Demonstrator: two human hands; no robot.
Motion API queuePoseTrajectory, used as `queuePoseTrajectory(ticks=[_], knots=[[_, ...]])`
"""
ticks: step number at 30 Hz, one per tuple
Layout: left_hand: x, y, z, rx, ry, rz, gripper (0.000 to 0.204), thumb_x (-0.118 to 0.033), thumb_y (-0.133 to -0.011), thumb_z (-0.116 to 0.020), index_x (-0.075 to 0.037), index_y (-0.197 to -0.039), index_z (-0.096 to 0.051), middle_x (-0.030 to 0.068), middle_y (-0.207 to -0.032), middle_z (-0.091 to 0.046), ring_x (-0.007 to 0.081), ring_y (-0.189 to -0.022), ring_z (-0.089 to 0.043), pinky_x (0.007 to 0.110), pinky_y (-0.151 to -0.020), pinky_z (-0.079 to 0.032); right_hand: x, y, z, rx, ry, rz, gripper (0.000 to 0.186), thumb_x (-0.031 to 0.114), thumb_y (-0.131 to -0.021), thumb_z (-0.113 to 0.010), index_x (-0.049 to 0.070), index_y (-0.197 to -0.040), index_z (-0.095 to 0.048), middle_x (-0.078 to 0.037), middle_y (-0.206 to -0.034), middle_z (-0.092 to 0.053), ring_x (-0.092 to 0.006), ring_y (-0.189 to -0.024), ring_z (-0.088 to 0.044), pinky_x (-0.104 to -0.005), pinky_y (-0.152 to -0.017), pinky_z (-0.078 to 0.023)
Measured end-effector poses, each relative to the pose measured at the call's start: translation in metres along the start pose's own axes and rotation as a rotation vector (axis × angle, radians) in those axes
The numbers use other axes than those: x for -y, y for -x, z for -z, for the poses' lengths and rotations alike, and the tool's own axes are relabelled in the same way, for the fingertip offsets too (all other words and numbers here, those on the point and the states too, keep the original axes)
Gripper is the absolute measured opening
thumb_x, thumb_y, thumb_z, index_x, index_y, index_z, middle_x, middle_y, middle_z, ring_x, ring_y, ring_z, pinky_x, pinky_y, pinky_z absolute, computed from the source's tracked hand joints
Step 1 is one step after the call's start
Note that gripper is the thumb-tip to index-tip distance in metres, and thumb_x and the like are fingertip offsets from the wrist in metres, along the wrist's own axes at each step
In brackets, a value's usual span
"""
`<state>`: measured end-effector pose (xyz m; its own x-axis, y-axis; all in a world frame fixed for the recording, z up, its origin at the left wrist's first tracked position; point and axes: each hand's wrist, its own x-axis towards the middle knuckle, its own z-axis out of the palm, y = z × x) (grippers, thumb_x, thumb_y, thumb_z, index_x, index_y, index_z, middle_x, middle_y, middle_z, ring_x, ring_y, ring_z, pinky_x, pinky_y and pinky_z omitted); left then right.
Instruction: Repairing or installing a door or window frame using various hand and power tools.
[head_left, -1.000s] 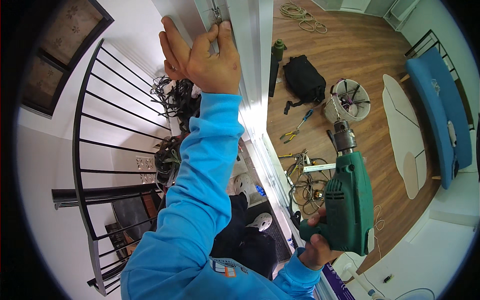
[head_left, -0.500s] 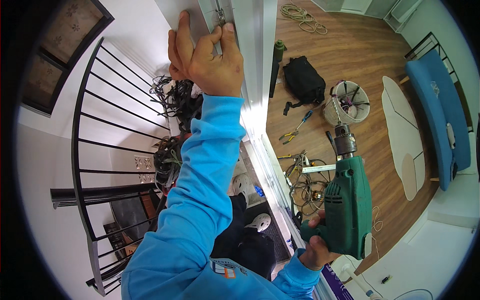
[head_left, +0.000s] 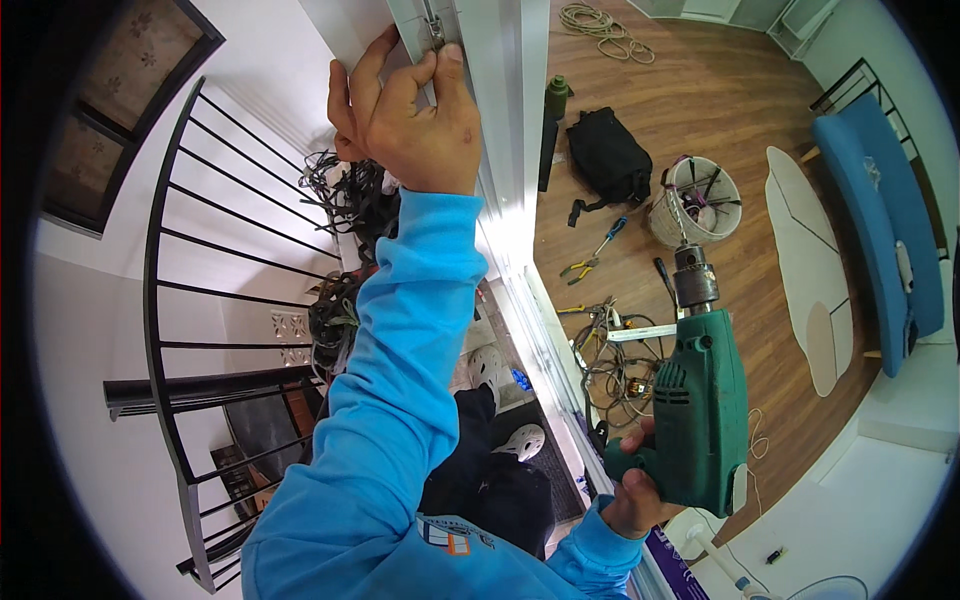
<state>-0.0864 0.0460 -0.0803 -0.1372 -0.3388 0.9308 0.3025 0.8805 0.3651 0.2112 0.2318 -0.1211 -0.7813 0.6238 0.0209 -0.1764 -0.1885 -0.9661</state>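
Sleeve (head_left: 400, 330): bright sky blue, plain, with a small orange and white patch low on the chest.
Drill (head_left: 700, 420): dark green body, dull silver-grey chuck, white patch at its base.
Door frame (head_left: 500, 130): glossy white.
Small fitting (head_left: 434, 28) at the left hand (head_left: 405, 120): silvery metal.
Railing (head_left: 190, 290): black bars against white walls.
Floor (head_left: 720, 130): warm brown wood planks with visible grain.
Bag (head_left: 608, 160): black.
Basket (head_left: 697, 200): pale cream, holding mixed-colour tools.
Sofa (head_left: 885, 220): strong blue.
Rug (head_left: 805, 270): off-white, oval.
Rope coil (head_left: 598, 20): tan.
Pliers (head_left: 580, 267): yellow handles.
Shoes (head_left: 522, 442): white with dark holes.
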Motion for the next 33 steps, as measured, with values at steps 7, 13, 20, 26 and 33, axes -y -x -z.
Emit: queuePoseTrajectory(ticks=[7, 13, 20, 26, 33], knots=[[0.002, -0.002, 0.001, 0.080, -0.011, 0.030, 0.020, -0.027, -0.073, -0.077, -0.008, -0.078, -0.072, 0.0048, -0.117, -0.061, 0.0373, -0.127, -0.032, 0.062, -0.097, -0.021, 0.000, 0.000, -0.003, -0.006, 0.014, 0.012, 0.069, 0.017, -0.059, -0.072, -0.008, -0.120, -0.050, -0.021, -0.099, -0.061, -0.0226, -0.073, -0.060, -0.0330, -0.065, -0.050], [0.001, -0.004, 0.003, 0.025, -0.003, -0.004, 0.010, -0.016, -0.071, -0.077, -0.009, -0.070, -0.070, 0.0036, -0.105, -0.066, 0.0323, -0.119, -0.038, 0.046, -0.103, -0.025, 0.003, -0.001, -0.006, 0.003, -0.002, 0.023, 0.068, 0.017, -0.059, -0.072, -0.008, -0.119, -0.051, -0.021, -0.099, -0.061, -0.0225, -0.072, -0.059, -0.0325, -0.065, -0.049], [0.004, -0.002, 0.003, 0.037, 0.047, 0.006, 0.011, -0.018, -0.070, -0.078, -0.010, -0.072, -0.071, 0.0024, -0.108, -0.064, 0.0334, -0.121, -0.035, 0.051, -0.100, -0.023, -0.001, -0.002, -0.003, 0.018, 0.024, 0.023, 0.068, 0.017, -0.060, -0.074, -0.009, -0.118, -0.051, -0.021, -0.098, -0.061, -0.0232, -0.071, -0.059, -0.0327, -0.064, -0.049], [0.002, -0.004, 0.003, 0.043, -0.006, -0.029, 0.017, -0.023, -0.070, -0.079, -0.008, -0.074, -0.072, 0.0052, -0.107, -0.064, 0.0346, -0.120, -0.037, 0.053, -0.098, -0.030, -0.004, -0.005, -0.002, 0.031, 0.064, 0.082, 0.067, 0.019, -0.062, -0.076, -0.009, -0.118, -0.051, -0.021, -0.099, -0.062, -0.0228, -0.071, -0.059, -0.0334, -0.064, -0.049], [-0.002, -0.010, 0.005, 0.054, -0.061, -0.037, 0.021, -0.024, -0.070, -0.080, -0.005, -0.075, -0.072, 0.0110, -0.106, -0.065, 0.0353, -0.113, -0.045, 0.053, -0.098, -0.036, -0.013, -0.005, 0.007, 0.146, 0.201, 0.189, 0.091, 0.034, -0.069, -0.075, -0.003, -0.137, -0.026, -0.018, -0.106, -0.058, -0.0221, -0.069, -0.065, -0.0331, -0.060, -0.056]])
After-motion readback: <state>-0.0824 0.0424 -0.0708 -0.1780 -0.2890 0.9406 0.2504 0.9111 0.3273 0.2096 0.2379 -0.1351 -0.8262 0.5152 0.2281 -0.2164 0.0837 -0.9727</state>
